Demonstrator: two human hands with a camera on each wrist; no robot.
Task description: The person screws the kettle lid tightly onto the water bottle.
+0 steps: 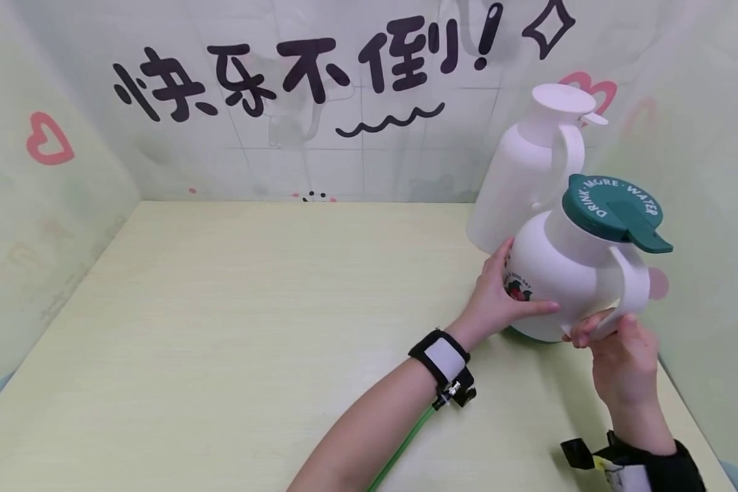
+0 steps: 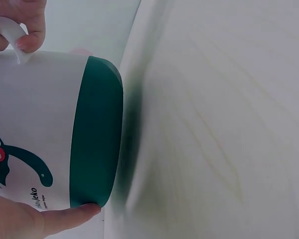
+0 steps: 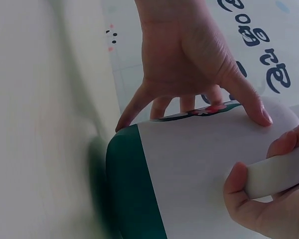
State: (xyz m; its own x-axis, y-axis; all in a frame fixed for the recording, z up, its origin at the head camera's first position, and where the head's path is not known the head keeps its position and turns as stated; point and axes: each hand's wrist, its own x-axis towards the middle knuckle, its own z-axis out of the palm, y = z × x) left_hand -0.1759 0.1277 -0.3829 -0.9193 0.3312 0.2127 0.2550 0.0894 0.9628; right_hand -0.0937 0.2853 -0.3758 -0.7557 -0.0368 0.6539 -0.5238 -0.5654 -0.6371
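Note:
A white thermos jug [image 1: 541,266] with a green lid [image 1: 615,208] and a green base [image 2: 97,134] is at the right of the table, its base close over the tabletop. My right hand [image 1: 624,355] grips the lower part of the jug's white handle [image 1: 633,283], fingers curled through it. Against the jug's left side, my left hand [image 1: 501,294] holds the body with spread fingers, thumb across the front by the printed flower. One finger of that hand reaches the green base in the right wrist view.
Behind the jug stands a taller, all-white jug [image 1: 529,157], partly hidden by it. Printed cloth walls border the pale table [image 1: 221,328] at the back and both sides. A green cable [image 1: 400,447] runs from the left wrist strap [image 1: 443,359].

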